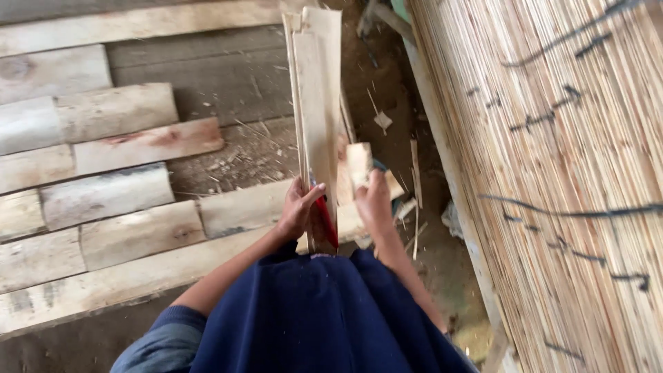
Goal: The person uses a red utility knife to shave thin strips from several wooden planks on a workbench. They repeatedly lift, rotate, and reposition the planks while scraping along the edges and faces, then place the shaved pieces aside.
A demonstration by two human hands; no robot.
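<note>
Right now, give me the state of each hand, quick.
Left hand: closed on the upright bundle of thin wooden slats.
Right hand: closed around a small tool with a dark handle; which tool cannot be told.

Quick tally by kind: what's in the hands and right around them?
Hands: 2, left hand, right hand
Bundle of thin wood strips, upright in left hand: 1
Small wood block at right hand: 1
Stacked reed mat pile: 1
Total: 5

One head-worn camera looks steeply down, close, seemingly tilted slightly.
</note>
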